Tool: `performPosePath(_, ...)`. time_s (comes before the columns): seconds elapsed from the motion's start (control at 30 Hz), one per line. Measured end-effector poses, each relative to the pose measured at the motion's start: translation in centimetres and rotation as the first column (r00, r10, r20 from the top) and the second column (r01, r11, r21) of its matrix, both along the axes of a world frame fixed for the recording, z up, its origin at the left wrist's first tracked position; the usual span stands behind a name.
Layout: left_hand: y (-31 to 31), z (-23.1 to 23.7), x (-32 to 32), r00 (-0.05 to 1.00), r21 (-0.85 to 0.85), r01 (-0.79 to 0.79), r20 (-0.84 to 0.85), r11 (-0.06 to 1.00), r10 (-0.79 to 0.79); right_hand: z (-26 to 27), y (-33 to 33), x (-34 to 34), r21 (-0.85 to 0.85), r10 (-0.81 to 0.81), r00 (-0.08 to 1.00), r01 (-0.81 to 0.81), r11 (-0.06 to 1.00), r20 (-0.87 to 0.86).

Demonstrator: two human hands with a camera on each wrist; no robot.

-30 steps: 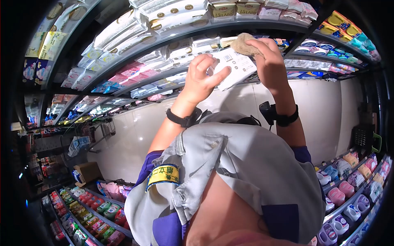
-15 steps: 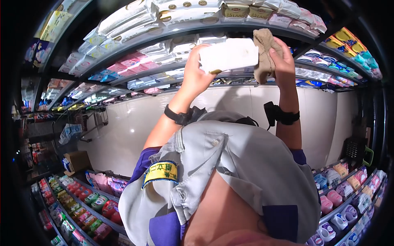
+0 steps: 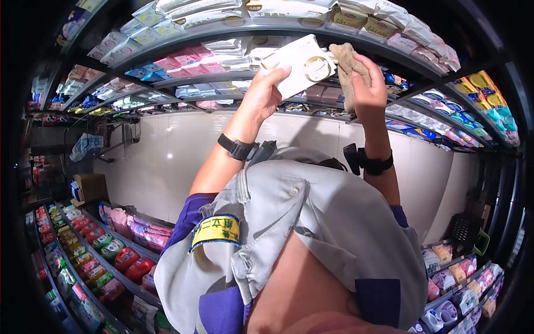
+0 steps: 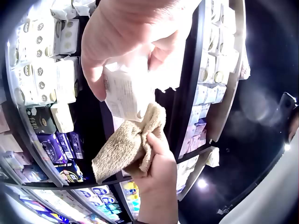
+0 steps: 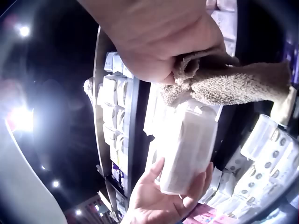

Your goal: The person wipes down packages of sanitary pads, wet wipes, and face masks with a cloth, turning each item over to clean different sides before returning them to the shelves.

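Observation:
My left hand grips a white packet by its left end, thumb on the face that carries a round gold-edged mark. In the left wrist view the fingers reach round the packet from both sides. My right hand holds a bunched brown cloth just right of the packet. The right wrist view has the cloth at the packet's upper end, with the left hand round the lower end; whether cloth and packet touch is unclear.
Shelves of white packets stand behind the hands, with pink packets on a lower level. Bottles line racks at lower left, others at lower right. A cardboard box and a black crate stand at the sides.
The packet has turned in my left hand, from a barcode side to the face with the round mark, and now tilts up to the right. The cloth has come away from the packet's face to its right.

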State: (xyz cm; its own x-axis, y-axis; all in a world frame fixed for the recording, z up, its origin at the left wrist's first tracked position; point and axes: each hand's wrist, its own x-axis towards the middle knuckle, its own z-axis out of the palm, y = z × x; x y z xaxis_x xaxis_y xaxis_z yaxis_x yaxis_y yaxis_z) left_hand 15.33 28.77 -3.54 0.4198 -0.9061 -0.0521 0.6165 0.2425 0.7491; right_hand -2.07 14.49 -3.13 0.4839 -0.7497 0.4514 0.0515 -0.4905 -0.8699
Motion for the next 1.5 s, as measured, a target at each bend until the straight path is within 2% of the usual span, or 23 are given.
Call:
performPosePath(0.13, 0.3, -0.8, 0.3, 0.993, 0.12, 0.06, -0.111, 0.991, -0.047, 1.9, 2.6, 2.1, -0.286, 0.022, 0.994, -0.053, 0.957, -0.112)
performPosePath(0.17, 0.5, -0.8, 0.3, 0.987, 0.185, 0.065, -0.154, 0.981, -0.037, 1.7, 3.5, 2.6, -0.468, -0.06, 0.983, -0.029, 0.883, -0.174)
performPosePath(0.3, 1.4, -2.2, 1.6, 0.966, 0.231, 0.039, -0.257, 0.972, 0.022, 0.6, 6.2, 4.0, -0.52, 0.003, 0.974, -0.123, 0.846, -0.225)
performPosePath(0.37, 1.4, -3.7, 2.8, 0.966, 0.223, 0.03, -0.256, 0.974, 0.029, 0.0, 7.3, 4.3, -0.522, 0.155, 0.956, -0.268, 0.809, -0.25)
performPosePath(0.43, 1.3, -6.7, 4.5, 0.851, -0.02, 0.206, -0.49, 0.978, -0.189, -0.5, 7.8, 4.7, -0.509, 0.207, 0.94, -0.322, 0.798, -0.271)
performPosePath(0.5, 1.1, -7.4, 4.4, 0.854, -0.032, 0.196, -0.485, 0.98, -0.187, -1.0, 7.3, 4.7, -0.546, 0.216, 0.915, -0.379, 0.747, -0.34)
performPosePath(0.57, 1.3, -6.6, 3.6, 0.865, 0.065, 0.104, -0.499, 0.992, -0.058, -1.4, 6.6, 4.4, -0.542, 0.213, 0.916, -0.377, 0.751, -0.341)
performPosePath(0.6, 1.6, -6.3, 3.5, 0.865, 0.062, 0.098, -0.499, 0.993, -0.054, -1.8, 6.1, 4.2, -0.539, 0.178, 0.92, -0.352, 0.765, -0.349)
performPosePath(0.63, 2.0, -6.0, 3.5, 0.913, 0.145, 0.059, -0.407, 0.988, 0.005, -2.4, 5.4, 4.0, -0.537, 0.145, 0.923, -0.329, 0.777, -0.356)
performPosePath(0.67, 2.3, -5.9, 3.7, 0.949, 0.224, 0.009, -0.309, 0.975, 0.062, -4.0, 4.3, 3.9, -0.503, 0.128, 0.933, -0.293, 0.813, -0.336)
performPosePath(0.7, 2.6, -5.9, 4.1, 0.948, 0.222, 0.002, -0.311, 0.975, 0.069, -4.1, 4.1, 3.5, -0.432, 0.087, 0.921, -0.26, 0.864, -0.38)
performPosePath(0.77, 3.1, -6.0, 4.7, 0.969, 0.338, -0.016, -0.228, 0.941, 0.099, -6.8, 2.1, 3.2, -0.32, 0.096, 0.936, -0.211, 0.924, -0.339)
performPosePath(0.83, 3.2, -6.0, 5.1, 0.976, 0.347, -0.017, -0.199, 0.938, 0.091, -6.9, 2.0, 3.4, 0.101, 0.173, 0.95, -0.152, 0.983, -0.261)
performPosePath(0.87, 3.3, -6.1, 5.1, 0.983, 0.357, -0.014, -0.167, 0.934, 0.078, -6.9, 1.6, 3.3, 0.12, 0.216, 0.925, -0.187, 0.975, -0.314)
performPosePath(0.9, 3.2, -6.2, 5.2, 0.989, 0.368, -0.009, -0.135, 0.93, 0.063, -6.1, 2.0, 3.7, 0.265, 0.288, 0.905, -0.208, 0.942, -0.313)
performPosePath(0.97, 2.8, -6.6, 5.6, 0.99, 0.38, -0.014, -0.125, 0.925, 0.066, -8.8, 0.8, 4.6, 0.21, 0.355, 0.846, -0.293, 0.933, -0.397)
performPosePath(1.03, 2.2, -6.9, 6.2, 0.994, 0.405, -0.08, -0.032, 0.911, 0.101, -8.4, 1.4, 5.5, 0.14, 0.316, 0.85, -0.284, 0.949, -0.422)
performPosePath(1.1, 1.9, -7.4, 7.6, 0.993, 0.417, -0.061, -0.066, 0.907, 0.097, -8.6, 1.6, 6.8, 0.401, 0.404, 0.849, -0.257, 0.879, -0.34)
performPosePath(1.13, 1.7, -7.7, 8.4, 0.992, 0.431, -0.041, -0.093, 0.901, 0.089, -8.0, 1.7, 7.2, 0.468, 0.428, 0.833, -0.241, 0.851, -0.35)
performPosePath(1.27, 0.2, -9.4, 12.1, 0.987, 0.357, 0.05, -0.162, 0.933, 0.009, -9.1, 1.2, 9.5, 0.329, 0.358, 0.844, -0.232, 0.915, -0.4)
performPosePath(1.37, -0.9, -9.5, 13.7, 0.987, 0.341, 0.062, -0.159, 0.938, -0.008, -9.9, 0.3, 11.2, 0.336, 0.326, 0.798, -0.166, 0.927, -0.507)
performPosePath(1.43, -1.7, -9.9, 14.7, 0.989, 0.333, 0.052, -0.151, 0.942, -0.001, -10.1, 0.1, 12.4, 0.356, 0.346, 0.791, -0.175, 0.918, -0.504)
performPosePath(1.5, -2.7, -10.7, 15.6, 0.986, 0.265, 0.081, -0.163, 0.961, -0.038, -9.9, -0.2, 13.3, 0.391, 0.291, 0.769, -0.058, 0.918, -0.569)
